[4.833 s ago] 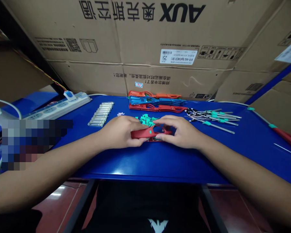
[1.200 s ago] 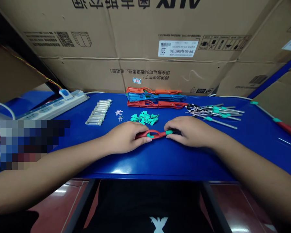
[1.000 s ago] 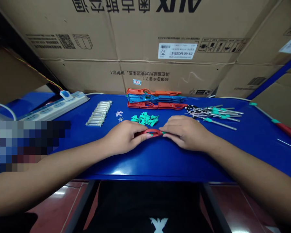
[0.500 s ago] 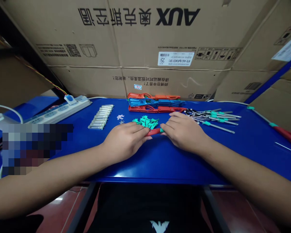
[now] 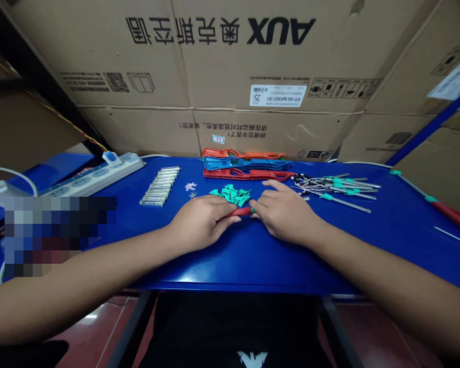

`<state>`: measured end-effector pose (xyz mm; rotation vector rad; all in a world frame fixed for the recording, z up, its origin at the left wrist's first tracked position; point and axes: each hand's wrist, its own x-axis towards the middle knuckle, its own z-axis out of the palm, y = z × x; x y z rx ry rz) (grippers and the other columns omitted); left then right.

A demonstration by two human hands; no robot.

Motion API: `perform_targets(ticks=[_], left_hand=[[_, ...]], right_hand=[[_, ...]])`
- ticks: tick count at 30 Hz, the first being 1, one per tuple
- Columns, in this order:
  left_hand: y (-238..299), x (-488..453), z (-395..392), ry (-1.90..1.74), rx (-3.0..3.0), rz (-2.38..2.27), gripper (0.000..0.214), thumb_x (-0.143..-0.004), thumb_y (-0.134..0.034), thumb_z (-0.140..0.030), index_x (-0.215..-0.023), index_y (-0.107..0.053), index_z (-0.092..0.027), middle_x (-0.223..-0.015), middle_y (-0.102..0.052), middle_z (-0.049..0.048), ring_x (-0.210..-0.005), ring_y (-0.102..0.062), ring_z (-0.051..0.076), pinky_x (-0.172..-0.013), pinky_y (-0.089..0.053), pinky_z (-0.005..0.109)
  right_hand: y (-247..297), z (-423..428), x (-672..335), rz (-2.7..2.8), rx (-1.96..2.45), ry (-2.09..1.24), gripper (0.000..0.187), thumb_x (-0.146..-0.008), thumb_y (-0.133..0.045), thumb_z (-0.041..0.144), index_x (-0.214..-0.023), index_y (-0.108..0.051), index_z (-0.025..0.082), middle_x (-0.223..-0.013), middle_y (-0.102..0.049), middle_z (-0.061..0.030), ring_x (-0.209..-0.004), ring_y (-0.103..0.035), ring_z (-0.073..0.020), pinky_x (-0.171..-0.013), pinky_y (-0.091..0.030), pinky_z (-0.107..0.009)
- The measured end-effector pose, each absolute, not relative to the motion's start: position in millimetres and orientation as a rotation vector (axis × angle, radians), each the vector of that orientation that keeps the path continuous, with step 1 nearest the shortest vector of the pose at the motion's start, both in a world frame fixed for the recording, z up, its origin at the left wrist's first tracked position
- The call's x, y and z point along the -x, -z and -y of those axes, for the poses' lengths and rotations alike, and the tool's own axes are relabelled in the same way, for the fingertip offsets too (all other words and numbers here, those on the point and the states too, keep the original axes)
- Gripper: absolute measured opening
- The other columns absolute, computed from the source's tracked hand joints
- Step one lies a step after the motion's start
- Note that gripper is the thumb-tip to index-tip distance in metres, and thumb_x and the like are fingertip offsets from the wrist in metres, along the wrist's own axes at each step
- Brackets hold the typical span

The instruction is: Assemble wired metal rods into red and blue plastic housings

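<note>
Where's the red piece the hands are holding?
In the head view, the red plastic piece sits between the left hand and right hand, just below the green plastic bits.

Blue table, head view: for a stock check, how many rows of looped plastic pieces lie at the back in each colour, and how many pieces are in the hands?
Orange row: 1
Blue row: 1
Red row: 1
Red piece between left hand and right hand: 1
Total: 4
</note>
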<state>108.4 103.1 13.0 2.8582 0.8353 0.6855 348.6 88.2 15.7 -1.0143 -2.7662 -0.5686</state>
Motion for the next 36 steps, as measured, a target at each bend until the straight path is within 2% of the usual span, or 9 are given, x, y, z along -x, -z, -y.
perform_targets(ticks=[6, 10, 13, 15, 20, 25, 30, 34, 36], left_hand=[[-16, -111, -122, -0.947, -2.235, -0.935, 0.033, -0.094, -0.060, -0.047, -0.102, -0.075, -0.019, -0.090, -0.076, 0.0052, -0.077, -0.068, 0.017, -0.070, -0.052, 0.029], [-18, -117, -123, -1.114, -1.594, -0.826, 0.036, -0.088, -0.068, -0.052, -0.093, -0.059, -0.018, -0.075, -0.071, -0.0006, -0.063, -0.064, 0.013, -0.060, -0.051, 0.024], [-18, -123, -114, -1.137, -1.431, -0.641, 0.038, -0.085, -0.073, -0.048, -0.093, -0.048, -0.021, -0.084, -0.073, -0.0011, -0.078, -0.070, 0.014, -0.077, -0.057, 0.029], [-19, -126, -108, -1.099, -1.430, -0.598, 0.037, -0.088, -0.070, -0.049, -0.094, -0.046, -0.021, -0.093, -0.074, 0.0011, -0.089, -0.071, 0.016, -0.085, -0.056, 0.033], [-23, -120, -109, -1.178, -1.579, -0.609, 0.036, -0.090, -0.067, -0.050, -0.105, -0.050, -0.022, -0.118, -0.072, 0.0087, -0.112, -0.067, 0.020, -0.096, -0.053, 0.036], [-29, -110, -116, -1.194, -1.514, -0.619, 0.033, -0.092, -0.064, -0.049, -0.106, -0.052, -0.021, -0.113, -0.074, 0.0091, -0.112, -0.068, 0.023, -0.094, -0.054, 0.040], [-24, -115, -112, -1.105, -1.551, -0.538, 0.033, -0.089, -0.067, -0.051, -0.100, -0.053, -0.023, -0.121, -0.072, 0.0088, -0.112, -0.066, 0.022, -0.100, -0.051, 0.043], [-19, -119, -109, -1.064, -1.705, -0.564, 0.033, -0.093, -0.062, -0.050, -0.109, -0.054, -0.022, -0.123, -0.069, 0.0112, -0.113, -0.065, 0.021, -0.102, -0.049, 0.041], [-21, -117, -108, -1.078, -1.838, -0.708, 0.035, -0.094, -0.060, -0.050, -0.112, -0.055, -0.020, -0.117, -0.069, 0.0110, -0.105, -0.066, 0.020, -0.093, -0.053, 0.037]], right_hand=[[-37, -68, -340, 2.286, 1.118, 0.621, 0.022, -0.097, -0.054, 0.028, -0.112, -0.069, 0.023, -0.110, -0.072, -0.0099, -0.111, -0.057, -0.0304, -0.101, -0.036, -0.050], [-35, -60, -325, 2.152, 1.313, -0.138, 0.029, -0.097, -0.053, 0.046, -0.094, -0.063, 0.020, -0.080, -0.069, -0.0053, -0.075, -0.062, -0.0202, -0.070, -0.044, -0.034], [-23, -65, -314, 2.135, 1.298, -0.694, 0.039, -0.092, -0.058, 0.054, -0.111, -0.056, 0.020, -0.083, -0.070, -0.0030, -0.069, -0.063, -0.0171, -0.060, -0.042, -0.028], [-17, -68, -310, 2.134, 1.278, -0.678, 0.044, -0.090, -0.061, 0.054, -0.116, -0.053, 0.019, -0.086, -0.070, -0.0043, -0.067, -0.062, -0.0171, -0.058, -0.040, -0.028], [-26, -63, -313, 2.284, 1.342, -0.321, 0.026, -0.095, -0.050, 0.039, -0.109, -0.056, 0.017, -0.080, -0.069, -0.0038, -0.057, -0.055, -0.0158, -0.053, -0.029, -0.028], [-32, -59, -321, 2.426, 1.302, -0.119, 0.035, -0.097, -0.046, 0.038, -0.124, -0.054, 0.016, -0.088, -0.072, -0.0082, -0.063, -0.061, -0.0208, -0.056, -0.034, -0.031], [-19, -66, -322, 2.226, 0.914, -0.754, 0.045, -0.097, -0.047, 0.028, -0.140, -0.036, 0.023, -0.107, -0.065, -0.0065, -0.076, -0.062, -0.0152, -0.068, -0.049, -0.031], [-9, -75, -322, 2.010, 0.846, -1.062, 0.042, -0.098, -0.050, 0.041, -0.136, -0.043, 0.023, -0.081, -0.055, 0.0016, -0.061, -0.050, -0.0118, -0.060, -0.046, -0.028], [-7, -80, -326, 1.853, 0.911, -1.140, 0.043, -0.097, -0.051, 0.051, -0.130, -0.047, 0.023, -0.074, -0.050, 0.0041, -0.052, -0.042, -0.0098, -0.050, -0.039, -0.025]])
